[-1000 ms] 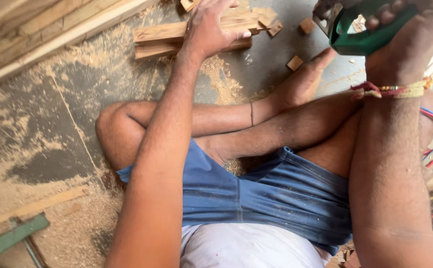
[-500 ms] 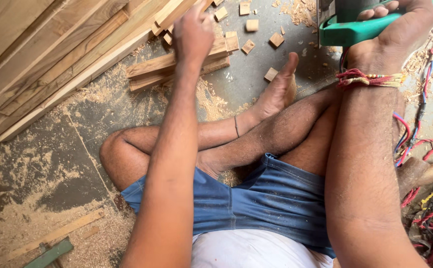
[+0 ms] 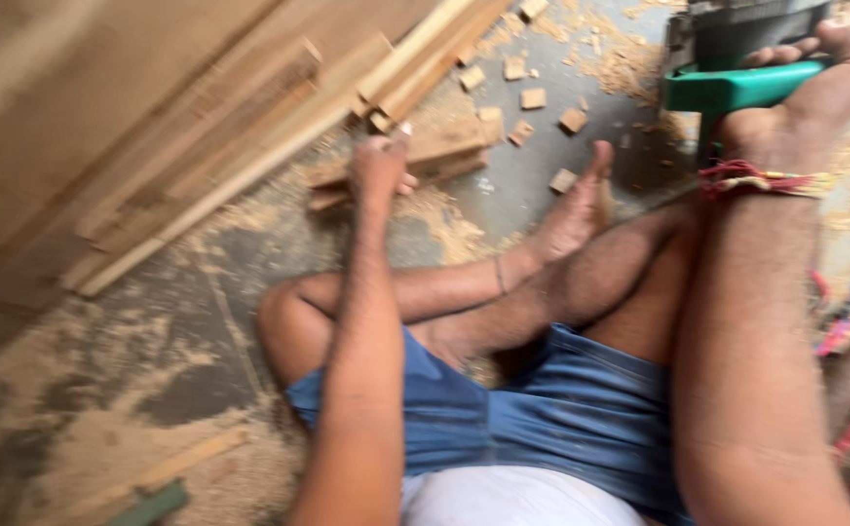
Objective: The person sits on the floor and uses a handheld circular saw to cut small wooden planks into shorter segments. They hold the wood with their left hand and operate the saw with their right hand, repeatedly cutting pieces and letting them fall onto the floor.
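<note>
I sit cross-legged on a dusty concrete floor. My left hand reaches forward and rests on short wooden strips lying on the floor; the blur hides how firmly it grips them. My right hand at the upper right is closed around the green handle of a power saw, whose dark body sits above the handle. A red thread band circles my right wrist. My bare foot lies between the two hands.
Long wooden planks lie stacked diagonally at the upper left. Several small wood offcut blocks and sawdust are scattered ahead. Coloured cables run along the right edge. A green-painted piece lies at the bottom left.
The view has swung right and down, so the planks fill more of the left. My left hand has stayed on the short strips. My right hand still holds the saw handle.
</note>
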